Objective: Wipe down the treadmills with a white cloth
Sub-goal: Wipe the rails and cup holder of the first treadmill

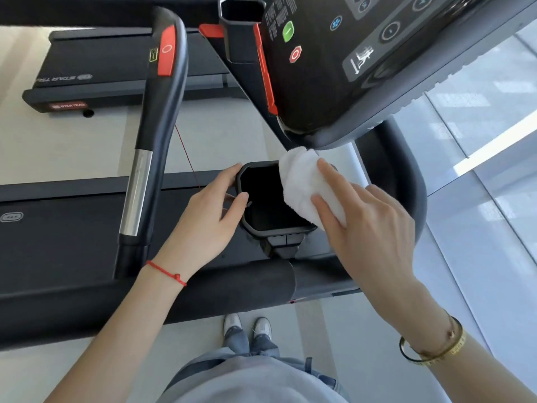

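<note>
the neighbouring treadmill (122, 91) bears "star trac" on a red badge (68, 106) at its end and again, upside down, along its deck; the console's (319, 82) fine print is unreadable

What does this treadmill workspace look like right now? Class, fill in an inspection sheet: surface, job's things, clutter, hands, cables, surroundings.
Surface: black cup holder below the treadmill console, dark inside.
Job's things: white cloth lies over the cup holder's right rim.
Clutter: nothing seen.
Hands: left hand grips the holder's left rim; right hand presses the cloth with straight fingers.
Cables: thin red cord hangs beside the handrail.
Surroundings: second treadmill behind, pale floor, glass wall on the right.
</note>
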The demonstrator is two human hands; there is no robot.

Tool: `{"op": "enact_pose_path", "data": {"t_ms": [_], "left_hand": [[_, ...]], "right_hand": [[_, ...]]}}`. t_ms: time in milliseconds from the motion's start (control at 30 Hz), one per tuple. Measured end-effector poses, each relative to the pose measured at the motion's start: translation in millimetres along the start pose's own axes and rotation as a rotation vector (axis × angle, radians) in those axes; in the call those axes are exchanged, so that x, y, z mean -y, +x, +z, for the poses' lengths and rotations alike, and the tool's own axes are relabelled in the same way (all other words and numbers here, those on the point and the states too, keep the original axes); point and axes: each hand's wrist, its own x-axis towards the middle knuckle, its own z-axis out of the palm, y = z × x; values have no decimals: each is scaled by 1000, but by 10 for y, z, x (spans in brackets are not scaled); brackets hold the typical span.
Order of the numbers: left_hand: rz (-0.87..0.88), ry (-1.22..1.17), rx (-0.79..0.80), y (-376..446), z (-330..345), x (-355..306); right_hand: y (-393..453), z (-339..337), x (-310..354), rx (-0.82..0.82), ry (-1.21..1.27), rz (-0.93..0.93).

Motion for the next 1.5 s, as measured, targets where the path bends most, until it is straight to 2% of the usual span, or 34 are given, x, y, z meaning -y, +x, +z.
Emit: {"op": "enact_pose_path", "data": {"t_ms": [200, 333, 700, 1067, 1200, 1267, 1333, 1500], "left_hand": [[2, -2, -18, 14, 15, -21], [-4, -18, -32, 12, 30, -19], [0, -16, -38, 5, 36, -7], [14, -50, -61, 13, 54, 31], [6, -63, -77, 10, 63, 36], [0, -64, -77, 9, 62, 40], [-8, -72, -71, 10, 53, 43], [-3, -68, -66, 10, 53, 21]], "right_hand": [[65, -7, 21, 268, -109, 28], [238, 61, 0, 389, -9, 73], [280, 200, -53, 404, 142, 121], [559, 521, 198, 287, 22, -176], [578, 504, 186, 319, 12, -194], [526, 438, 54, 348, 10, -165], [463, 360, -73, 372, 93, -61], [279, 314, -99, 353, 195, 55]]}}
